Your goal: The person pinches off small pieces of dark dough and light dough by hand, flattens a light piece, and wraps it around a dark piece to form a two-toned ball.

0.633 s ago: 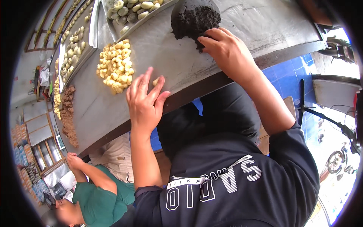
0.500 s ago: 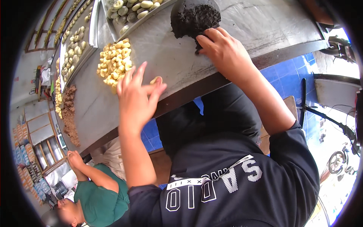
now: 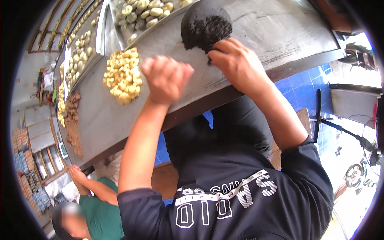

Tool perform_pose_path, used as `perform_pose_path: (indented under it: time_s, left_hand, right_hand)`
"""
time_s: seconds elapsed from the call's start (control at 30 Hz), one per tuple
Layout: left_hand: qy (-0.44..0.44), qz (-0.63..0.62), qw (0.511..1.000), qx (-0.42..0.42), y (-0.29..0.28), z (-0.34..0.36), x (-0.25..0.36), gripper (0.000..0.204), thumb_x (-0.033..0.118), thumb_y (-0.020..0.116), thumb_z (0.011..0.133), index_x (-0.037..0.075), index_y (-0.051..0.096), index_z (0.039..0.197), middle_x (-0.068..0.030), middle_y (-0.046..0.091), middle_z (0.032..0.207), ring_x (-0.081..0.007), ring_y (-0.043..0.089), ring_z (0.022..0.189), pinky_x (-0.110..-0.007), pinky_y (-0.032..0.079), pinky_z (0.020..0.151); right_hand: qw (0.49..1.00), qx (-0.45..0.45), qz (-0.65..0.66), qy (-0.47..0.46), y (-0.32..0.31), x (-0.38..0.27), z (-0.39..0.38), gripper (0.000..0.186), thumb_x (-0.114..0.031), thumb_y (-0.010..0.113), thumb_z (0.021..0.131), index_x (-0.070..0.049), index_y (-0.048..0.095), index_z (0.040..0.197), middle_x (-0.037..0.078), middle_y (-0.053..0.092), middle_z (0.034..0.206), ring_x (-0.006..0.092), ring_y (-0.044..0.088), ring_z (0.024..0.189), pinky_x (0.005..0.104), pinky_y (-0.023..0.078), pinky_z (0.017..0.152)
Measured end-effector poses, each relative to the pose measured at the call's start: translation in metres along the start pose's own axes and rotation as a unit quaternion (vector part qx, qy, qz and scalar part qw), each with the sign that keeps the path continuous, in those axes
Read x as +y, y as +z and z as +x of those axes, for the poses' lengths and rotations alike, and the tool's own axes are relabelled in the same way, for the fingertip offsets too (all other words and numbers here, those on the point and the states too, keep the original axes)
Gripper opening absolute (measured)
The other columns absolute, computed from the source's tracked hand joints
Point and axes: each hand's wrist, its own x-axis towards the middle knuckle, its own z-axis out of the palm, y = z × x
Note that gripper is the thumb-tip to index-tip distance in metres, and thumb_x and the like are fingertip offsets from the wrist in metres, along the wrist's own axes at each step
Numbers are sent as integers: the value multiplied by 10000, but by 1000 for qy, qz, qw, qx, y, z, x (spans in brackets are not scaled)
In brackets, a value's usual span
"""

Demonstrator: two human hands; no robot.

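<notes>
My right hand pinches at the lower edge of a mound of dark, crumbly dough on the metal table. My left hand is curled, slightly blurred, above the table between that mound and a pile of pale yellow dough pieces; whether it holds anything is hidden.
Trays with rounded pieces stand along the back. Brown dough lies at the left. A co-worker in a green shirt has hands at the table's left end. A black stand is beyond the right edge.
My left hand has gone from spread fingers near the yellow pieces to curled fingers, higher up and farther right. My right hand remains at the dark dough, slightly lower in the picture.
</notes>
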Motion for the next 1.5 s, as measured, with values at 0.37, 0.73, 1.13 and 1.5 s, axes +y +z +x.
perform_pose_path:
  time_s: [0.37, 0.73, 1.13, 1.5]
  left_hand:
    - [-177, 145, 949, -219, -102, -42, 9, 258, 300, 819, 1037, 65, 877, 1127, -73, 714, 884, -285, 678, 813, -434, 495, 850]
    - [-528, -379, 759, 23, -73, -75, 37, 152, 163, 650, 1178, 13, 630, 1165, -110, 744, 1191, -165, 699, 1061, -332, 559, 976]
    - [-597, -479, 635, 102, -74, -80, 18, 319, 194, 748, 1130, -35, 768, 1352, -123, 810, 1267, -172, 756, 1159, -350, 608, 1051]
    - [-611, -409, 673, 78, -61, -51, 47, 446, 194, 659, 1184, -41, 639, 1562, -60, 763, 1193, -69, 697, 1015, -295, 621, 954]
  right_hand:
    - [989, -45, 31, 135, -36, -12, -11, 96, -134, 782, 946, -84, 711, 988, 120, 672, 1048, 336, 709, 1069, 469, 601, 934]
    - [995, 1, 13, 102, -51, 33, 9, 266, -110, 816, 934, -69, 801, 1196, 129, 782, 1194, 364, 719, 1140, 463, 592, 1008]
    - [996, -55, 0, -68, 1, -35, 35, 237, -117, 715, 900, -73, 780, 1123, 70, 714, 1084, 282, 658, 1094, 407, 601, 946]
    - [979, -166, 69, 92, 3, -63, 15, 415, -55, 863, 851, -51, 766, 1255, 139, 713, 1325, 362, 703, 1212, 459, 601, 988]
